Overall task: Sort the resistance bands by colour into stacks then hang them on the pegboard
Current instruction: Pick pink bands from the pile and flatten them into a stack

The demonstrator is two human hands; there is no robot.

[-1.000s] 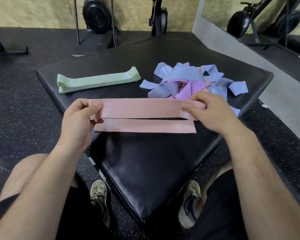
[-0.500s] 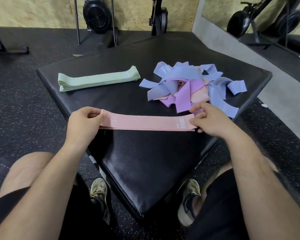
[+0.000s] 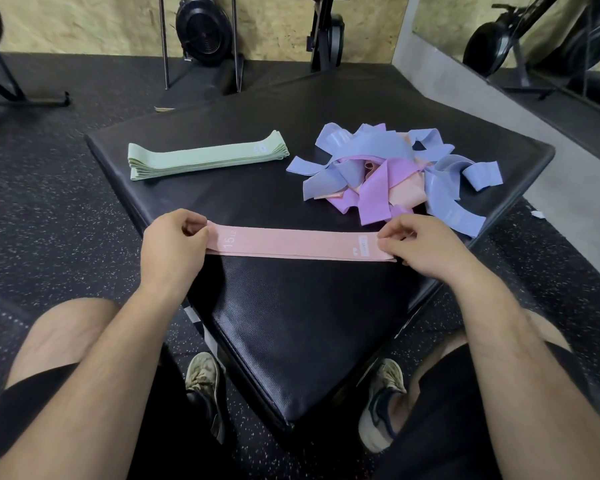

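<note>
Head view: black pad [image 3: 326,323] carries everything. At 1 o'clock, mixed heap [image 3: 388,174]; at 11, green stack [image 3: 205,161]. Nearest, pink bands [image 3: 291,242] lie flat, long axis 9-to-3. The left hand [image 3: 174,244] pinches the 9 end, the right hand [image 3: 426,247] the 3 end. Judgement: the right hand is nearer the heap.

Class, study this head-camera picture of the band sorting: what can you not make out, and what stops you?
1. Head view: band count of the pink stack; the left hand and right hand cover its ends, and its layers are too thin.
2. Head view: bands low in the mixed pile, covered by upper bands.
3. The pegboard: outside the frame.
4. Head view: white label on the pink stack, too small to read.
</note>
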